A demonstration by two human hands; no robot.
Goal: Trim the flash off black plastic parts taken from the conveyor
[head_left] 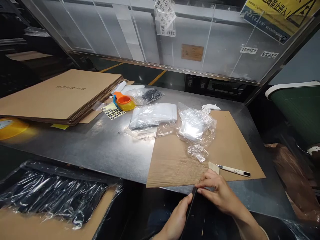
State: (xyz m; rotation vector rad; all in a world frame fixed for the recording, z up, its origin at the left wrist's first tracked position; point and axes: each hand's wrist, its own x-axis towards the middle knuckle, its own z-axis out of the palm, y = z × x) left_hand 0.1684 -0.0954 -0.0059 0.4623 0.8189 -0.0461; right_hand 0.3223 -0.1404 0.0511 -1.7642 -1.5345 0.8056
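A long, thin black strip [190, 211] slants up from the bottom edge of the head view to the front edge of the table. My left hand [176, 218] is closed round its left side, thumb along the edge. At the strip's upper end, my right hand [216, 190] pinches with thumb and fingers. Just beyond the right fingers a small beige pad [213, 167] lies on the cardboard sheet [235, 143]. A white pen-like tool [233, 170] marked A26, with a thin metal tip, rests right of the pad.
Clear plastic bags [196, 125] and a wrapped white stack [153, 115] lie on the metal table [100, 146]. An orange tape dispenser [123, 100] stands near flat cardboard [62, 93] at left. Bagged black items [55, 193] sit at lower left. A panel [140, 36] rises behind.
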